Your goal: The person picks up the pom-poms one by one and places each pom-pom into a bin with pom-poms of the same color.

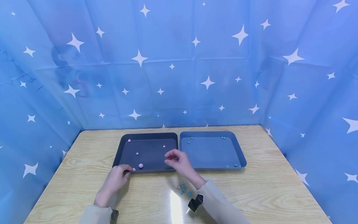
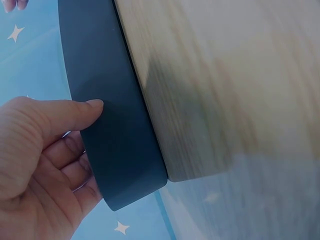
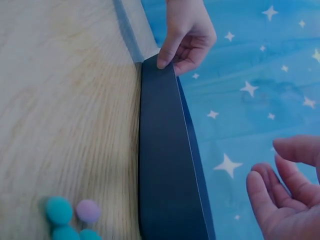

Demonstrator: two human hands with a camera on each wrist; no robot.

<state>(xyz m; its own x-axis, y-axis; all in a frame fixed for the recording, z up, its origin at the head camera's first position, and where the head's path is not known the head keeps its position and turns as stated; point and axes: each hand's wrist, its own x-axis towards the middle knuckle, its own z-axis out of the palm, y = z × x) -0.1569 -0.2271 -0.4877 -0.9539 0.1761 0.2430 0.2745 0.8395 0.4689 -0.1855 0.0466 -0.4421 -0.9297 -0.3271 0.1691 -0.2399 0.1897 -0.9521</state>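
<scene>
My left hand (image 1: 116, 179) is at the near left corner of the dark tray (image 1: 148, 170). In the left wrist view its thumb lies on the outer face of the tray wall (image 2: 120, 145), with the fingers on the inner side, pinching it. Above the right part of that tray hovers my right hand (image 1: 179, 161). The right wrist view shows its thumb and fingers (image 3: 295, 150) apart and loosely bent, with nothing between them. Inside the dark tray lie several pink balls, the larger one (image 1: 141, 166) near the front wall.
A blue tray (image 1: 212, 169) stands to the right of the dark one, with several teal balls (image 1: 222, 137) in it. On the wooden table in front, several teal balls (image 3: 59, 210) and a pink ball (image 3: 88, 211) lie grouped. A starry blue curtain (image 1: 179, 77) surrounds the table.
</scene>
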